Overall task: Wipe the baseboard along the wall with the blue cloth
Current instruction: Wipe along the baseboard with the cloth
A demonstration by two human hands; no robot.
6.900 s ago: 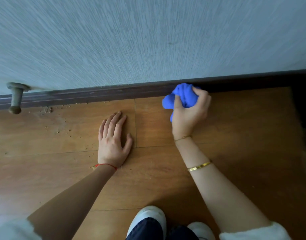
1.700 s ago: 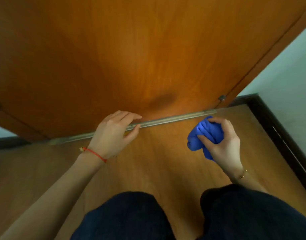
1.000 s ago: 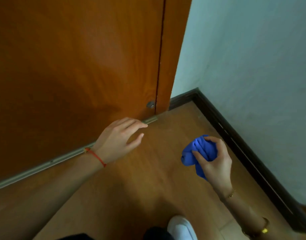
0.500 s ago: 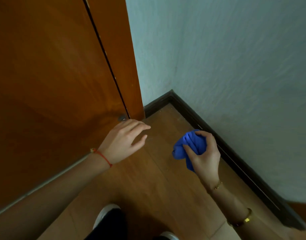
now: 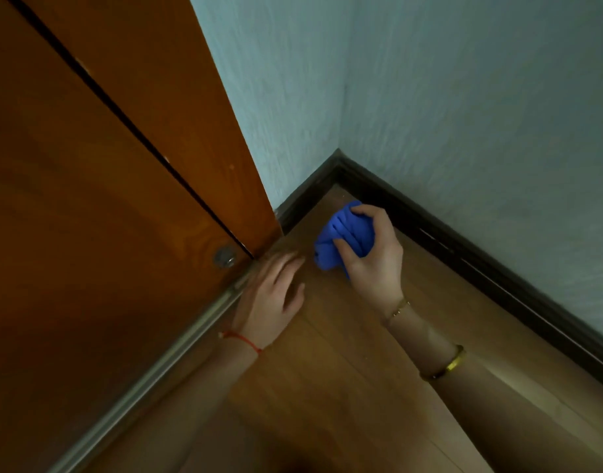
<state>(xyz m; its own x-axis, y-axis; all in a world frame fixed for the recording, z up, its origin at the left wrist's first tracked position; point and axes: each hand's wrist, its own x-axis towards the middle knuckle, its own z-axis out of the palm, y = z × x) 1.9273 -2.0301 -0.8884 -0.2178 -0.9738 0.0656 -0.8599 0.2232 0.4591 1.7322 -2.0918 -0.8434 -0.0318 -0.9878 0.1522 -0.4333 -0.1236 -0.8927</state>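
Note:
A bunched blue cloth is gripped in my right hand, held low over the wooden floor just short of the room's corner. The dark baseboard runs along the pale blue wall from the corner toward the lower right, with a short piece running left to the door frame. The cloth's far tip lies close to the baseboard near the corner; I cannot tell if it touches. My left hand rests flat on the floor with fingers spread, beside the door's bottom edge.
An orange-brown wooden door and its frame fill the left side, with a metal strip along the door's bottom and a small round metal fitting near its corner. Wooden floor stretches toward me.
The view has swung from the door to the room's corner. My right hand has carried the cloth forward toward the corner baseboard. My left hand has dropped flat onto the floor.

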